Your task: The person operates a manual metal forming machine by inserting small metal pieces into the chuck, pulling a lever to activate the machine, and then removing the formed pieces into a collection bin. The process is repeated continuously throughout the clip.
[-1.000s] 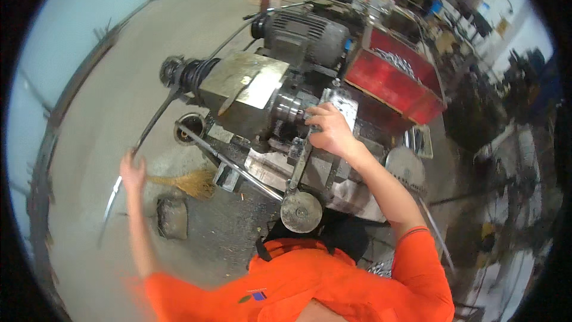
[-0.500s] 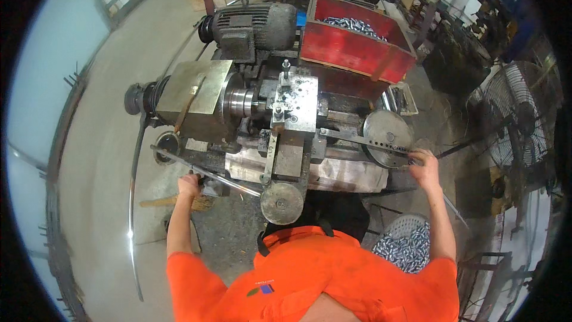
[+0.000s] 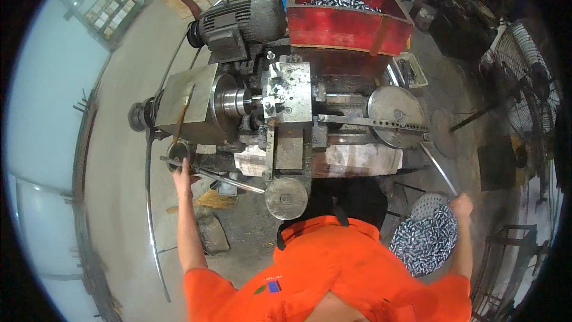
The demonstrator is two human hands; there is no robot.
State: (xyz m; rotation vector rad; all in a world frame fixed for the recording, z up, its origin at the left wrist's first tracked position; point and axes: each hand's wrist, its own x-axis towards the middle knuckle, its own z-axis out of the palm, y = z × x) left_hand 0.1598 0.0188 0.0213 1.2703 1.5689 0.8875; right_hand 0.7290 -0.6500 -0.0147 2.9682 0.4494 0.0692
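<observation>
At the left, my left hand (image 3: 183, 179) is closed round a long metal lever bar (image 3: 229, 180) near its outer end. The bar runs to a round steel disc (image 3: 286, 198) at the front of the lathe-like machine. Out to the right, my right hand (image 3: 460, 205) grips the lower end of a thin steel handle rod (image 3: 440, 169). That rod slopes up to a larger disc (image 3: 396, 110), where a flat perforated link bar (image 3: 372, 122) is attached. Between both hands sits the tool block (image 3: 288, 92), facing the chuck (image 3: 237, 102).
A perforated basin (image 3: 424, 241) of small shiny metal cylinders stands below my right forearm. Behind the machine are an electric motor (image 3: 241, 24) and a red bin (image 3: 345, 27) of similar parts. A brush (image 3: 185, 110) lies on the headstock cover; a fan (image 3: 530, 71) stands far right.
My left hand has moved up onto the lever bar. My right hand has left the large disc's edge and moved down and outward to the end of the handle rod. The view has shifted slightly.
</observation>
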